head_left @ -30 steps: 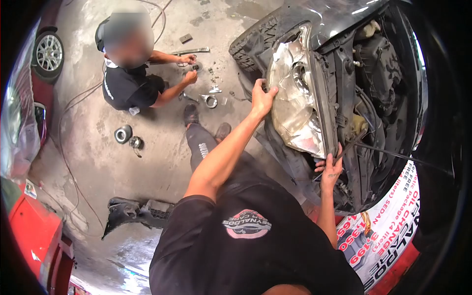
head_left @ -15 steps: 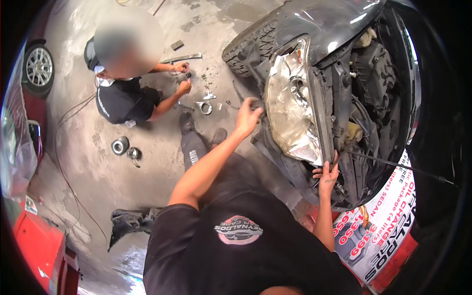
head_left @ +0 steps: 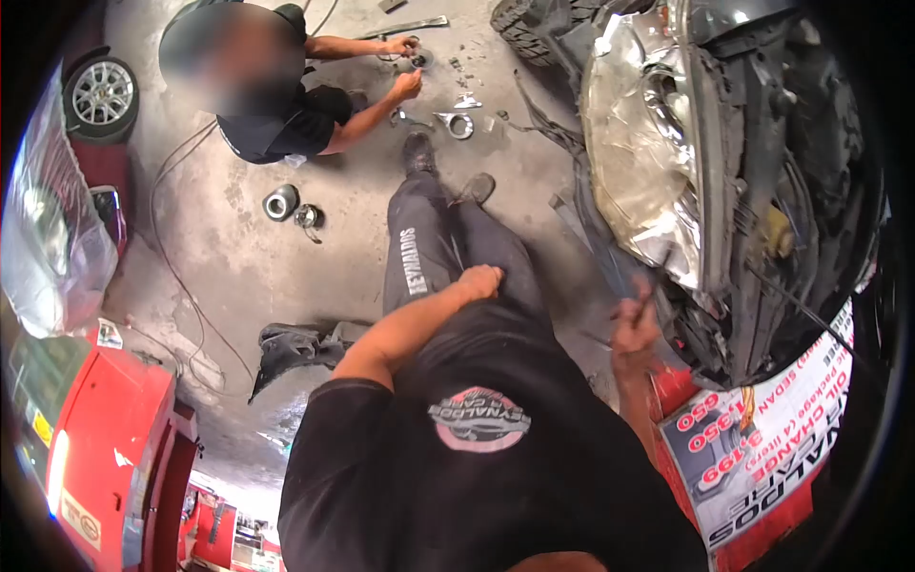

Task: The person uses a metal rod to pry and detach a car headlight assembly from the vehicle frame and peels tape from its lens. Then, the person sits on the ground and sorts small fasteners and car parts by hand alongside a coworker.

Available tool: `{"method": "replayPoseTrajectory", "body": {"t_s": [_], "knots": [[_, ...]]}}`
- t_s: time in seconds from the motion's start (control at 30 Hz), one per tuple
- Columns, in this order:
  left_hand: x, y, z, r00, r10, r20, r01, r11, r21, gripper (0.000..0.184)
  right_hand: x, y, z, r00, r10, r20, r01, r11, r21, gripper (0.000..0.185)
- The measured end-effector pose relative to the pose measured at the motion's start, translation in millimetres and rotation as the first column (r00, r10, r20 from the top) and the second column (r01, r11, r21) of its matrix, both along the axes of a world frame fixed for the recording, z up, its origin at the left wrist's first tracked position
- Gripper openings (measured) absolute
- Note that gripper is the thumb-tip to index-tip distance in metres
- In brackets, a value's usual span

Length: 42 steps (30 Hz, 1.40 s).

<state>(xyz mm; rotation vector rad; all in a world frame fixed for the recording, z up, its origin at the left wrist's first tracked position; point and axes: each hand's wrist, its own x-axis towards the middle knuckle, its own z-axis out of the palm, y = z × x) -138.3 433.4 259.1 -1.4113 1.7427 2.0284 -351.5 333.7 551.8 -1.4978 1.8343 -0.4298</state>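
Note:
In the head view my left hand is curled closed in front of my thigh; whatever its fingers hold, if anything, is hidden. My right hand, smeared by motion, hangs beside the lower edge of the car's front end, and its fingers do not show clearly. Closest to it is the large headlight, its lens yellowed and glossy, seated at the front corner of the dark car. Dark trim and a black prop rod lie along its far side.
A co-worker crouches on the floor, both hands at a small dark part. Nearby lie a silver ring piece, a cylindrical part and black torn plastic. A red vehicle and a banner stand at the sides.
My left hand has drawn back from beside the headlight to my thigh. My right hand has come off the headlight's lower edge. The view has shifted, so the car sits farther right.

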Motion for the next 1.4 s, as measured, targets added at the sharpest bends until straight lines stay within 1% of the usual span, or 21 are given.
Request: {"method": "replayPoseTrajectory", "body": {"t_s": [0.07,0.1,0.17,0.27,0.3,0.33,0.37,0.4,0.43,0.5,0.57,0.6,0.63,0.67,0.73,0.83,0.97,1.1,1.2,1.3,1.4], "knots": [[-5.3,11.7,0.0,0.957,0.235,-0.17,-0.223,0.971,0.087,0.027,34.8,-5.1,-32.9,0.979,-0.076,0.19,-0.021,0.886,0.464,0.036],[-2.0,9.0,16.6,0.959,0.232,-0.162,-0.217,0.97,0.107,0.027,38.1,-1.7,-65.1,0.964,-0.049,0.262,-0.107,0.83,0.548,0.034],[12.2,-13.3,32.8,0.85,0.209,-0.484,0.02,0.904,0.426,0.021,38.4,16.0,-143.3,0.94,-0.122,0.319,-0.123,0.751,0.649,0.03],[52.8,-34.0,24.5,0.819,0.172,-0.547,-0.062,0.975,0.214,0.02,57.3,11.2,-230.8,0.935,-0.167,0.314,-0.138,0.645,0.752,0.038],[79.2,-72.2,25.2,0.896,0.225,-0.382,0.036,0.821,0.569,0.021,61.7,11.7,-263.7,0.904,-0.282,0.321,-0.102,0.586,0.804,0.045],[94.0,-85.5,-14.1,0.898,0.357,-0.259,-0.122,0.765,0.632,0.022,65.9,7.4,-295.1,0.864,-0.395,0.313,-0.071,0.521,0.851,0.051],[108.2,-97.2,-64.8,0.916,0.293,-0.275,-0.287,0.956,0.062,0.023,71.8,-1.1,-326.8,0.859,-0.405,0.314,-0.056,0.535,0.843,0.051],[121.5,-108.7,-135.6,0.968,0.243,-0.06,-0.25,0.916,-0.313,0.024,76.9,-10.0,-361.1,0.886,-0.349,0.305,-0.07,0.549,0.833,0.056],[137.0,-138.4,-166.2,0.934,0.311,0.177,-0.213,0.881,-0.422,0.024,80.2,-18.5,-396.7,0.913,-0.286,0.29,-0.089,0.553,0.828,0.061],[177.1,-170.4,-291.0,0.904,0.336,0.265,-0.162,0.842,-0.514,0.031,86.1,-40.6,-460.2,0.966,-0.055,0.253,-0.162,0.634,0.756,0.067],[212.6,-189.4,-381.3,0.884,0.421,0.203,-0.287,0.832,-0.475,0.043,95.3,-64.8,-510.6,0.943,0.334,0.01,-0.25,0.685,0.685,0.06],[229.3,-194.1,-432.5,0.874,0.423,0.239,-0.318,0.87,-0.378,0.046,96.3,-74.7,-534.2,0.943,0.333,-0.003,-0.242,0.692,0.68,0.06],[244.3,-181.5,-518.9,0.835,0.496,0.24,-0.336,0.804,-0.49,0.052,96.5,-80.6,-554.9,0.879,0.465,-0.111,-0.297,0.714,0.634,0.051],[255.0,-194.5,-545.0,0.771,0.489,0.408,-0.369,0.865,-0.34,0.06,95.9,-88.8,-577.7,0.79,0.57,-0.227,-0.357,0.729,0.585,0.042],[261.0,-193.9,-593.5,0.54,0.586,0.604,-0.274,0.801,-0.532,0.068,80.7,-98.1,-616.8,0.772,0.592,-0.231,-0.399,0.734,0.549,0.034],[256.7,-235.8,-541.9,0.482,0.637,0.602,-0.358,0.77,-0.528,0.071,49.4,-92.7,-658.1,0.783,0.598,-0.174,-0.472,0.752,0.461,0.028],[280.7,-243.5,-616.6,0.578,0.689,0.437,-0.259,0.663,-0.703,0.074,48.4,-94.1,-666.3,0.929,0.369,0.005,-0.326,0.813,0.482,0.023],[293.6,-243.5,-630.9,0.533,0.771,0.349,-0.393,0.591,-0.704,0.068,61.7,-97.0,-635.6,0.989,0.134,0.066,-0.149,0.853,0.5,0.036],[312.7,-217.7,-637.9,0.614,0.786,0.07,-0.326,0.333,-0.885,0.065,60.5,-98.0,-641.0,0.992,0.125,0.034,-0.128,0.915,0.383,0.039],[306.2,-198.3,-579.2,0.622,0.766,0.162,-0.418,0.499,-0.759,0.058,53.6,-98.3,-650.7,0.991,0.116,-0.064,-0.09,0.943,0.319,0.035],[300.4,-177.2,-582.9,0.66,0.745,0.093,-0.558,0.57,-0.603,0.051,53.6,-95.9,-659.6,0.99,0.113,-0.089,-0.078,0.943,0.324,0.03]]}}
